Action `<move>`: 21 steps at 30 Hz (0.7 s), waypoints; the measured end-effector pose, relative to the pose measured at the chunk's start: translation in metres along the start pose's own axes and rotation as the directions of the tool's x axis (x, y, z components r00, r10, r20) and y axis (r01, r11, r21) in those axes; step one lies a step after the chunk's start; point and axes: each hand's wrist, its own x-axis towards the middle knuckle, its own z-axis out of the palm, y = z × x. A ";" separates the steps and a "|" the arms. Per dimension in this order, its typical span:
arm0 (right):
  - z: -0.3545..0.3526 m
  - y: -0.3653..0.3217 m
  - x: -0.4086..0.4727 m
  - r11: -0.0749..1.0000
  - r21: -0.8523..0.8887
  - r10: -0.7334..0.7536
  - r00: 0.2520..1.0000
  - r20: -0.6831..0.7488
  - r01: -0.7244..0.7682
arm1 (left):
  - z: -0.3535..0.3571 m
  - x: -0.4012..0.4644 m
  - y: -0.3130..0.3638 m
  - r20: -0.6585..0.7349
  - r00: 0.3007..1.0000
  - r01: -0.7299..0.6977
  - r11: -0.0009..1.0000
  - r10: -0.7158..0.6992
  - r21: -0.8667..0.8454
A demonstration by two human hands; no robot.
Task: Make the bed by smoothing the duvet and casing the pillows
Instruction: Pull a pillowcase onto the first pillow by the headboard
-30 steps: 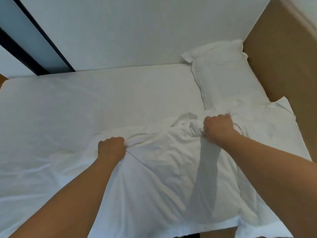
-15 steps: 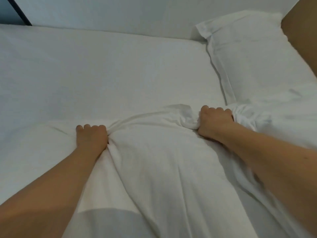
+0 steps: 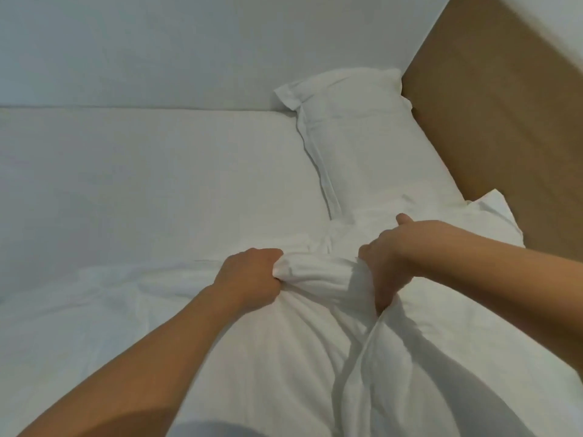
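Head view shows a big white bed (image 3: 142,184) past both hands, with a brown headboard (image 3: 492,115) beyond the right hand. A cased pillow (image 3: 362,143) lies just past the hands. The bunched white pillowcase (image 3: 315,357) lies under them. The left hand (image 3: 249,277) and right hand (image 3: 386,260) each squeeze its gathered edge.
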 end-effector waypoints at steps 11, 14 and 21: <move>0.037 0.030 -0.024 0.784 0.518 -0.204 0.930 -0.306 0.342 | -0.006 -0.020 0.003 -0.279 0.958 0.068 0.997 -0.059 0.024; 0.059 0.034 -0.045 0.869 0.469 -0.159 0.986 -0.040 0.159 | -0.008 -0.041 0.013 -0.347 0.938 -0.007 1.000 0.007 0.000; 0.078 0.032 -0.103 0.911 0.383 -0.139 0.989 -0.054 0.149 | -0.025 -0.076 0.034 -0.399 0.917 0.006 0.998 0.021 0.065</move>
